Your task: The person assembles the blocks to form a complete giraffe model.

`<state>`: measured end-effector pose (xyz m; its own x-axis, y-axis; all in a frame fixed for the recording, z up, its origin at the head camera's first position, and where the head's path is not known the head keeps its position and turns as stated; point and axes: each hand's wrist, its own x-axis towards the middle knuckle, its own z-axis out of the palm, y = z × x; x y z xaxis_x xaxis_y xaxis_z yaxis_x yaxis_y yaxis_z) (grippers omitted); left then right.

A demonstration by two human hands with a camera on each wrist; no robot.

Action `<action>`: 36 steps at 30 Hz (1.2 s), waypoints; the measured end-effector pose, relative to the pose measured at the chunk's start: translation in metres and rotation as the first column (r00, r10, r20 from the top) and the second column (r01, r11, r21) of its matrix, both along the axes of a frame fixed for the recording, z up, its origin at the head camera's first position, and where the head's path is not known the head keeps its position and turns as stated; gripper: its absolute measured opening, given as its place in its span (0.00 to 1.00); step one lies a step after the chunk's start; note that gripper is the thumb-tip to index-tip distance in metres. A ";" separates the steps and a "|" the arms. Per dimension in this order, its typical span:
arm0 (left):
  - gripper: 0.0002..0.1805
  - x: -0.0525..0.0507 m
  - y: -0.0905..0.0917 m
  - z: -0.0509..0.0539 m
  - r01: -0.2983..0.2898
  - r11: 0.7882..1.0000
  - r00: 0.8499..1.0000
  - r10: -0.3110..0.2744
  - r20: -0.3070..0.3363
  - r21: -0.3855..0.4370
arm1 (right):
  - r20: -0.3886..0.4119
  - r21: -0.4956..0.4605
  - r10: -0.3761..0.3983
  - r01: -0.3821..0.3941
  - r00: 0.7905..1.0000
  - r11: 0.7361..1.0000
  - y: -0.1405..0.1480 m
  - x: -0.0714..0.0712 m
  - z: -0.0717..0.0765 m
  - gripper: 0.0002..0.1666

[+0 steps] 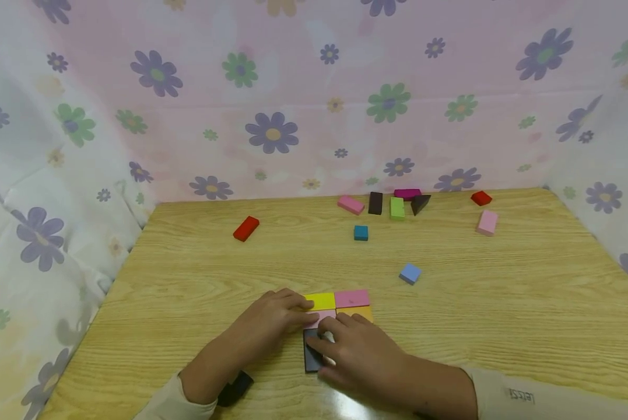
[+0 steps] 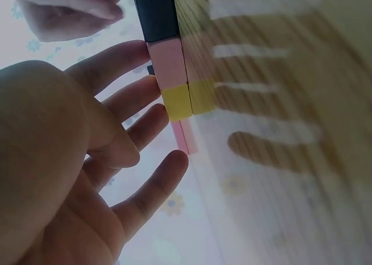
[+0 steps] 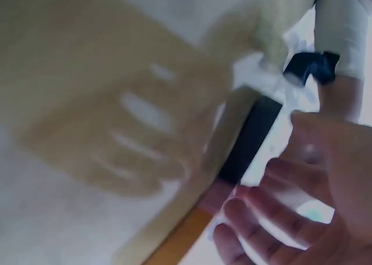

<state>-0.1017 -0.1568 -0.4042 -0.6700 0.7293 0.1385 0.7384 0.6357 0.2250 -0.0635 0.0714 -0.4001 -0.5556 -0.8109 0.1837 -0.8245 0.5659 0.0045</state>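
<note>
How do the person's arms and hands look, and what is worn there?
The left hand and right hand wear no gloves. The left sleeve is cream, with a black device worn just past it; the right sleeve is cream, with dark lettering.

Fifteen blocks point(image 1: 321, 301) in view — and two hands point(image 1: 269, 324) point(image 1: 366, 353).

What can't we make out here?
Orange block, head view: near side hidden by the right hand; right wrist view: cut off by the bottom edge.
Pale pink block, head view: left end hidden by the left hand.
Black block, left wrist view: cropped by top edge; right wrist view: finger contact too blurred to judge.
Magenta block, head view: partly hidden behind the lime-green block.
</note>
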 end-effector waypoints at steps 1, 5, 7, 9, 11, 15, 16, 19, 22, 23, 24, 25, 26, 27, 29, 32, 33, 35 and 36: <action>0.14 0.000 0.000 0.000 0.002 1.000 1.000 -0.002 -0.005 0.002 | 0.009 -0.030 -0.002 0.002 1.000 1.000 0.003 -0.002 0.001 0.23; 0.14 0.000 0.000 -0.002 0.015 1.000 0.999 -0.014 -0.037 0.014 | 0.019 -0.146 -0.049 0.052 0.999 0.988 0.020 -0.014 0.007 0.19; 0.14 -0.001 0.000 -0.002 0.022 1.000 0.998 -0.021 -0.058 0.017 | 0.014 -0.192 -0.090 0.091 0.996 0.977 0.032 -0.022 0.010 0.20; 0.13 -0.001 0.000 -0.003 0.025 1.000 0.997 -0.024 -0.072 0.018 | 0.005 -0.216 -0.136 0.134 0.991 0.967 0.045 -0.032 0.014 0.21; 0.13 -0.001 -0.001 -0.003 0.029 0.999 0.996 -0.028 -0.085 0.016 | 0.004 -0.219 -0.195 0.191 0.981 0.957 0.058 -0.042 0.017 0.22; 0.13 0.000 -0.001 -0.002 0.026 1.000 0.996 -0.025 -0.087 0.006 | 0.031 -0.191 -0.320 0.320 0.947 0.928 0.088 -0.066 0.020 0.23; 0.13 0.000 -0.001 -0.002 0.025 1.000 0.996 -0.025 -0.085 0.004 | 0.030 -0.186 -0.350 0.349 0.936 0.918 0.097 -0.073 0.019 0.23; 0.14 0.000 -0.001 -0.001 0.026 1.000 0.997 -0.026 -0.071 -0.004 | 0.014 -0.189 -0.417 0.412 0.909 0.892 0.128 -0.094 0.017 0.24; 0.14 0.000 0.000 0.000 0.020 1.000 0.998 -0.021 -0.051 -0.020 | 0.003 -0.172 -0.481 0.474 0.877 0.864 0.159 -0.113 0.014 0.25; 0.15 0.000 0.000 0.001 0.016 1.000 0.999 -0.017 -0.045 -0.027 | 0.010 -0.159 -0.503 0.498 0.864 0.852 0.169 -0.119 0.013 0.26; 0.15 0.000 0.000 0.001 0.015 0.999 0.999 -0.016 -0.043 -0.031 | 0.024 -0.142 -0.527 0.525 0.850 0.839 0.179 -0.124 0.013 0.26; 0.15 0.000 0.000 0.001 0.011 0.999 0.999 -0.012 -0.037 -0.035 | 0.040 -0.121 -0.552 0.552 0.833 0.825 0.188 -0.129 0.012 0.27; 0.15 0.000 0.001 0.001 0.007 0.999 0.999 -0.009 -0.033 -0.039 | 0.062 -0.092 -0.579 0.582 0.813 0.808 0.197 -0.134 0.011 0.27; 0.15 0.000 0.001 0.001 0.005 0.999 1.000 -0.006 -0.028 -0.039 | 0.089 -0.068 -0.601 0.607 0.794 0.792 0.206 -0.138 0.010 0.28; 0.15 0.000 0.001 0.001 0.001 0.999 1.000 -0.002 -0.022 -0.040 | 0.104 -0.019 -0.621 0.626 0.777 0.779 0.222 -0.147 0.008 0.29; 0.15 0.001 0.000 0.000 0.000 0.999 1.000 0.000 -0.015 -0.035 | 0.128 0.036 -0.640 0.641 0.758 0.767 0.242 -0.157 0.005 0.31; 0.15 0.002 0.000 0.001 0.000 0.999 1.000 -0.001 -0.013 -0.034 | 0.142 0.046 -0.643 0.644 0.753 0.764 0.247 -0.160 0.004 0.32; 0.15 0.002 0.000 0.001 -0.001 0.999 1.000 0.000 -0.010 -0.033 | 0.177 0.059 -0.656 0.657 0.734 0.751 0.256 -0.165 0.003 0.33; 0.15 0.002 0.000 0.001 -0.001 0.999 1.000 0.001 -0.008 -0.033 | 0.203 0.068 -0.665 0.668 0.718 0.741 0.260 -0.167 0.003 0.35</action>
